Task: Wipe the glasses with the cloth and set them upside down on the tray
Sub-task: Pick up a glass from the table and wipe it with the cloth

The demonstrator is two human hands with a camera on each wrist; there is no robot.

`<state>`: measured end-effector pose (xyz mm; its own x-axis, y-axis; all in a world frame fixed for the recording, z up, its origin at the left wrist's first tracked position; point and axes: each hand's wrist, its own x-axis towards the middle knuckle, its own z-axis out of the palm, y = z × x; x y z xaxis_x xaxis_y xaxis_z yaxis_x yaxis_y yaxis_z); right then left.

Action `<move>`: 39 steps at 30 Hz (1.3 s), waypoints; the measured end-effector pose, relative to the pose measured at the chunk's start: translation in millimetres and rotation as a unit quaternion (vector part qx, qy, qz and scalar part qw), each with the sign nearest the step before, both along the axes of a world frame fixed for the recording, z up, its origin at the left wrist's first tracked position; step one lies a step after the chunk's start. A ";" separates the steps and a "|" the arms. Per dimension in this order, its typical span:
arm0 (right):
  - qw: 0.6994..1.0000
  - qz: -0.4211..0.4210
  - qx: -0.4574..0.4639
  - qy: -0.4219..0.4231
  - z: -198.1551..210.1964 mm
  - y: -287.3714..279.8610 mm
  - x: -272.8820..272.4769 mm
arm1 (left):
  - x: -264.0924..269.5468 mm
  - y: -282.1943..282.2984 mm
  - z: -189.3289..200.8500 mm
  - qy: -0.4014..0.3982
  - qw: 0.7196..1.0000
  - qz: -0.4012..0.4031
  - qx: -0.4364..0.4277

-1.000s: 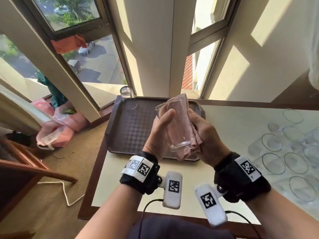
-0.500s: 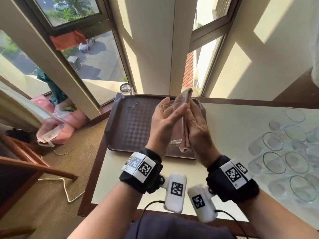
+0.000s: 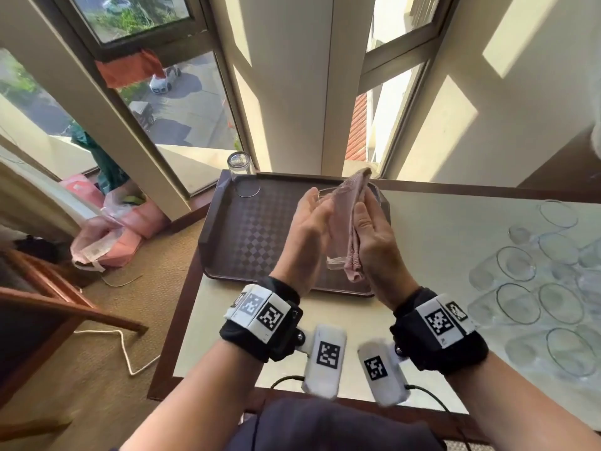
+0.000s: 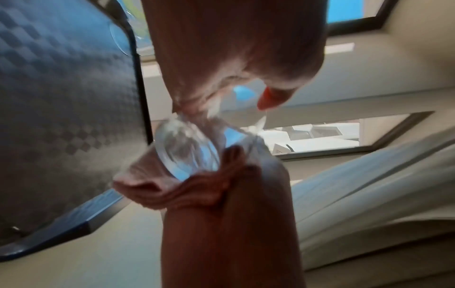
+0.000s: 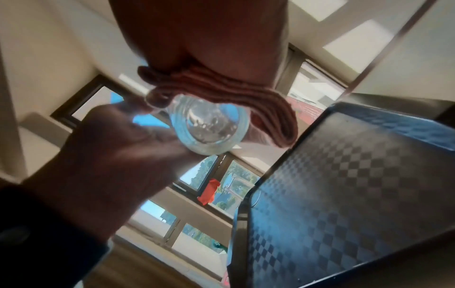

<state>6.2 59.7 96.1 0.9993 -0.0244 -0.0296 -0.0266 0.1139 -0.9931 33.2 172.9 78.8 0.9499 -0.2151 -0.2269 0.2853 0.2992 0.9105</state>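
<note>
Bench (image 3: 422,229) lower right of frame; tray (image 3: 247,229) centre, 1 glass (image 3: 242,174) upside down at its upper-left corner. Mid-frame: left hand (image 3: 309,236) flat, fingers straight against held glass (image 3: 338,222); right hand (image 3: 374,242) presses cloth (image 3: 353,203) on it, fingers straight. Wiping step. Next, likely: invert, set on tray.

A clear glass (image 5: 209,128) is seen base-on at the frame's centre, pressed between the right hand (image 5: 204,37) at top, through a folded pink cloth (image 5: 236,93), and the left hand (image 5: 123,148) at lower left. A dark checkered tray (image 5: 357,185) fills the lower right.
</note>
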 end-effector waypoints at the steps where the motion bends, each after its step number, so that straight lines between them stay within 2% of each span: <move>1: 0.999 -0.004 -0.029 -0.015 1.3 3.7 -0.1 | -0.3 -4.2 2.2 -0.005 1.000 0.005 0.003; 2: 0.999 -0.007 -0.039 -0.024 1.1 5.9 0.7 | -0.7 -7.7 3.7 -0.012 1.000 0.015 0.005; 4: 1.000 0.006 0.006 -0.015 3.8 6.3 1.6 | -0.8 -9.0 6.3 -0.019 0.999 0.031 0.002; 9: 0.984 0.073 0.144 0.079 13.0 -5.8 -3.3 | -8.9 -0.4 9.1 -0.048 0.993 -0.023 -0.109; 13: 0.975 0.072 0.176 0.111 12.1 -11.0 -4.4 | -10.4 3.7 5.9 -0.062 0.997 -0.042 -0.019; 15: 0.986 0.045 0.141 0.074 8.6 -9.7 -3.4 | -8.4 6.1 4.2 -0.051 0.999 -0.018 0.005; 17: 0.999 0.011 0.044 0.017 6.6 -5.1 -1.0 | -4.9 5.3 1.2 -0.028 0.999 0.016 0.004; 19: 0.998 -0.008 -0.048 -0.029 6.4 1.2 1.2 | -5.2 -0.9 4.1 -0.024 0.999 0.025 0.013; 21: 0.995 -0.003 -0.084 -0.048 7.7 6.2 2.8 | -8.0 -9.0 8.8 -0.022 0.999 0.040 0.022; 25: 0.999 0.025 0.018 -0.008 10.5 3.7 3.6 | -9.8 -14.4 10.3 -0.035 0.996 0.078 0.012; 28: 0.993 0.048 0.102 0.041 13.9 -1.3 -4.2 | -10.8 -11.0 8.4 -0.068 0.994 0.061 -0.054; 30: 0.983 0.071 0.149 0.080 13.6 -5.0 -6.1 | -12.6 -8.2 9.4 -0.061 0.995 0.040 -0.075; 33: 0.973 0.073 0.192 0.106 10.3 -13.7 -2.6 | -9.0 -2.8 11.2 -0.054 0.998 -0.006 -0.021; 35: 0.987 0.049 0.137 0.064 9.5 -17.4 2.1 | -1.5 1.0 12.6 -0.061 0.998 -0.007 0.026; 37: 1.000 0.023 0.017 0.000 7.1 -16.8 6.6 | 4.2 0.4 13.1 -0.047 0.998 0.015 0.041; 39: 0.992 -0.010 -0.106 -0.067 2.5 -11.0 7.4 | 4.9 -6.3 15.1 -0.050 0.997 0.018 0.050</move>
<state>13.6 48.7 98.6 0.9931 -0.0363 0.1116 0.1075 -0.0992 -0.9892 38.1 166.6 93.9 0.9756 -0.1611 -0.1494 0.1822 0.2135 0.9598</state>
